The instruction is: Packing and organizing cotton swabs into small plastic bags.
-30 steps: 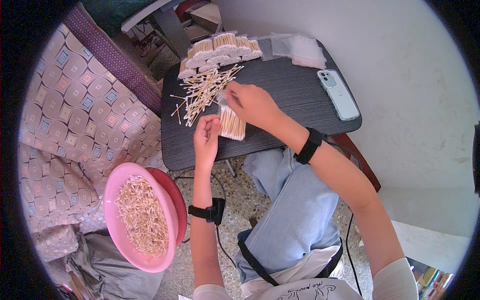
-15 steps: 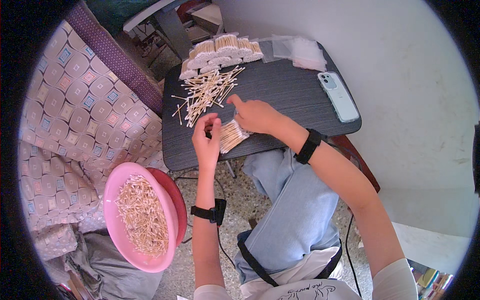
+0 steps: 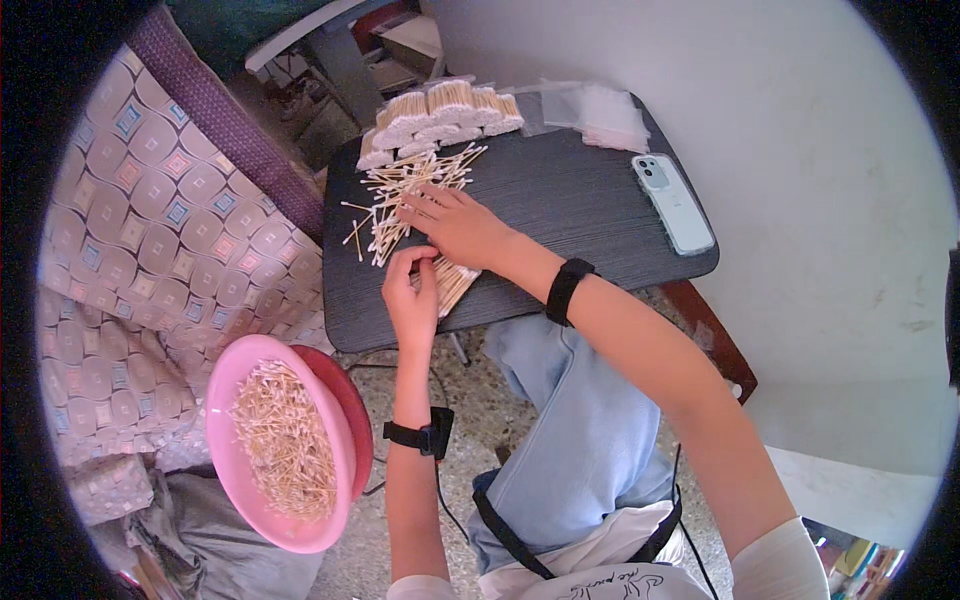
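My right hand (image 3: 462, 230) reaches over the loose pile of cotton swabs (image 3: 400, 182), its fingers stretched out onto the near edge of the pile. Just below it, my left hand (image 3: 410, 300) is closed, thumb against fingers, at the side of a small clear bag of cotton swabs (image 3: 457, 288). The bag lies near the table's front edge, its swabs side by side. My right hand and wrist hide its upper part, and the exact grip of my left fingers is partly hidden.
Filled swab packs (image 3: 447, 105) are stacked at the back of the dark table (image 3: 570, 215). Clear empty bags (image 3: 610, 118) lie at the back right, above a phone (image 3: 675, 205). A pink basin (image 3: 228, 455) of loose swabs stands at the lower left beside a patterned cloth (image 3: 150, 200).
My right hand has moved left from the bag onto the loose swabs, its fingers now stretched out. My left hand stays beside the bag, its fingertips closer to the thumb.
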`<state>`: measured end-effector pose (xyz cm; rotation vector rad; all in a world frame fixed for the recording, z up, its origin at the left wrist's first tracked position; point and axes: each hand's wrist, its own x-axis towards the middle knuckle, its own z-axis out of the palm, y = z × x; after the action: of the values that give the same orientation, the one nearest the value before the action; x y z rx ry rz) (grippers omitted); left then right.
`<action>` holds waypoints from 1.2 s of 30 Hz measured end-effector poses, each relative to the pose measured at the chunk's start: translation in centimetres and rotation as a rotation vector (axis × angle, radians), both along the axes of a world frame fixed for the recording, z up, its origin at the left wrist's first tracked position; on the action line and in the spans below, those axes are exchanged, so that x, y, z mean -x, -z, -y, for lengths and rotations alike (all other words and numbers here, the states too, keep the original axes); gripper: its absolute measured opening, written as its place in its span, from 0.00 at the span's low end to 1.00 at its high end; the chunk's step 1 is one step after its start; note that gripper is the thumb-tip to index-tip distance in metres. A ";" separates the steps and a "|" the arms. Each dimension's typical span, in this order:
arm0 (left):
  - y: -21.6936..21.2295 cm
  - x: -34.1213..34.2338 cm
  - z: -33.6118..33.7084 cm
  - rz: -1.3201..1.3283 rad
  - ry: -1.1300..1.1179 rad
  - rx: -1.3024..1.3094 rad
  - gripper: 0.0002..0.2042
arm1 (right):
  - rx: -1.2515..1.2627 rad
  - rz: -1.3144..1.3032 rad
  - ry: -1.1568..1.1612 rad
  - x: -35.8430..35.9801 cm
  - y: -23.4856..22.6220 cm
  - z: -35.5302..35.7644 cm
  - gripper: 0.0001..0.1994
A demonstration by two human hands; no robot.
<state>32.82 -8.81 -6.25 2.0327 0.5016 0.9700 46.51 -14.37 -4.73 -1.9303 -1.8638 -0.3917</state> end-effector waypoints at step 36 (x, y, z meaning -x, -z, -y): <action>-0.5 0.3 0.2 0.047 -0.161 -0.064 0.06 | 0.010 0.072 -0.110 0.4 -0.7 0.0 0.08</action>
<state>32.54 -9.00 -5.78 2.0452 0.6235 1.1411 46.14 -14.40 -4.05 -1.8318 -2.0107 -0.4230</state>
